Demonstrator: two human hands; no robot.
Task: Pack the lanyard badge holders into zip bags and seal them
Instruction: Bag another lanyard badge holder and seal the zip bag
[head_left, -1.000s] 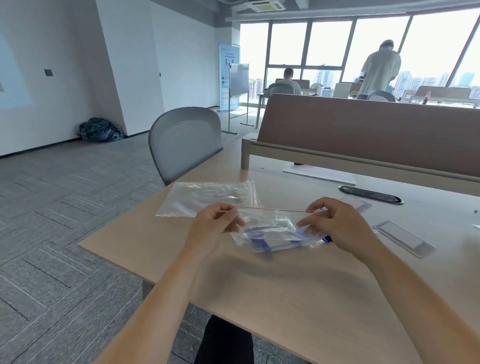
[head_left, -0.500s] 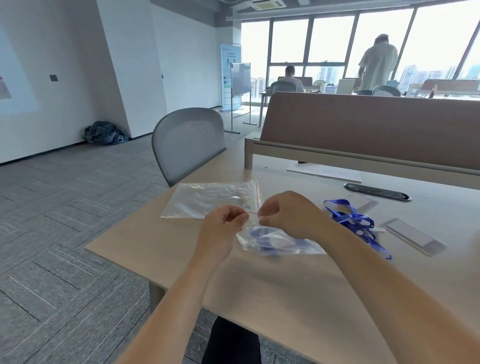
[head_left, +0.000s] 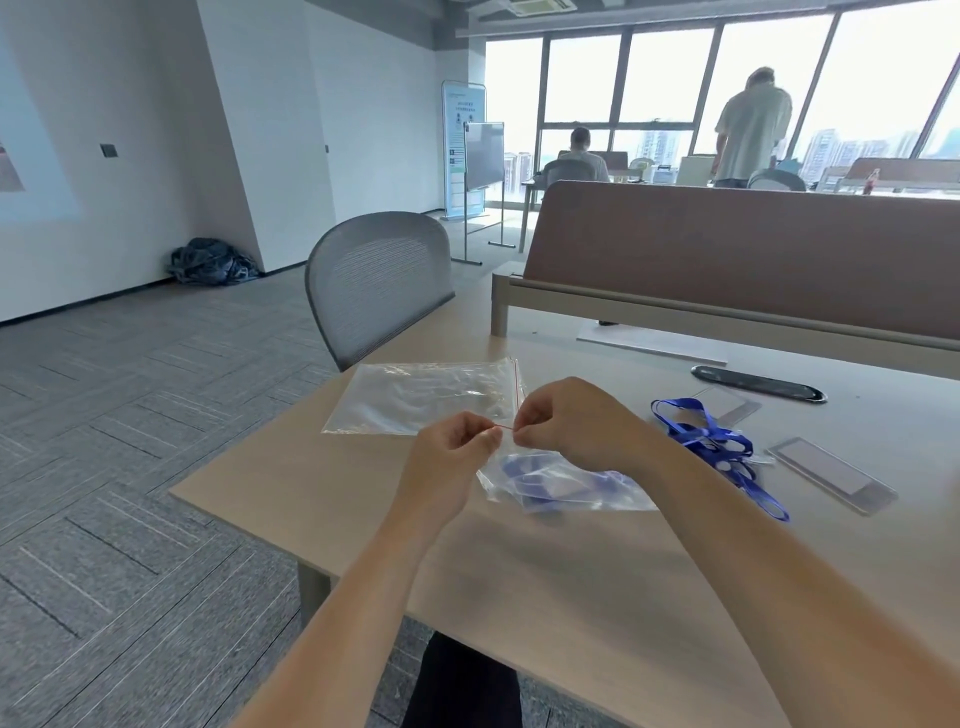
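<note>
A clear zip bag (head_left: 561, 483) with a blue lanyard badge holder inside lies on the wooden table (head_left: 519, 587). My left hand (head_left: 452, 457) and my right hand (head_left: 571, 421) both pinch its red zip strip at the left end, fingertips almost touching. An empty zip bag (head_left: 421, 397) lies flat just behind them. To the right rest a loose blue lanyard (head_left: 711, 441) and a clear badge holder (head_left: 831, 473); another badge holder (head_left: 727, 402) sits behind the lanyard.
A grey mesh chair (head_left: 374, 286) stands at the table's far left corner. A brown divider panel (head_left: 743, 254) bounds the back, with a black cable grommet (head_left: 758, 383) and a white sheet (head_left: 654, 343) before it. Two people are far off by the windows.
My right hand slid left along the zip strip, from the bag's right end until it met my left hand. This uncovered the blue lanyard on the table.
</note>
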